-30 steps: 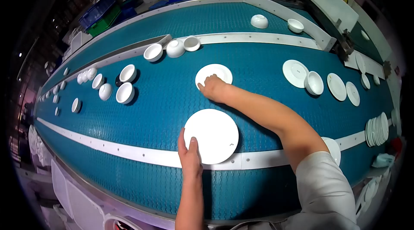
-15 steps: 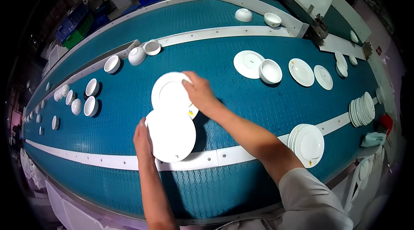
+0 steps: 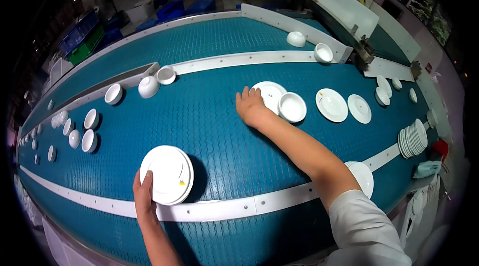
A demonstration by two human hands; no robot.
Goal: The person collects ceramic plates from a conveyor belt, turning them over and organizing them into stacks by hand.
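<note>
My left hand grips a small stack of white plates at its left edge, thumb over the top plate, which bears a small yellow mark. The stack is held over the white rail. Farther up the belt, my right hand has its fingers stretched out at the left rim of a white plate. Whether the fingertips touch that plate I cannot tell. A white bowl sits against the plate's right side and covers part of it.
Teal conveyor belt with white rails. Two more plates lie to the right, near a tall leaning plate stack. My right arm partly hides another stack. Several bowls are on the left.
The plate from my right hand now lies on the stack in my left hand. My right hand has moved right to another plate; my left hand shifted left. The view tilted up.
</note>
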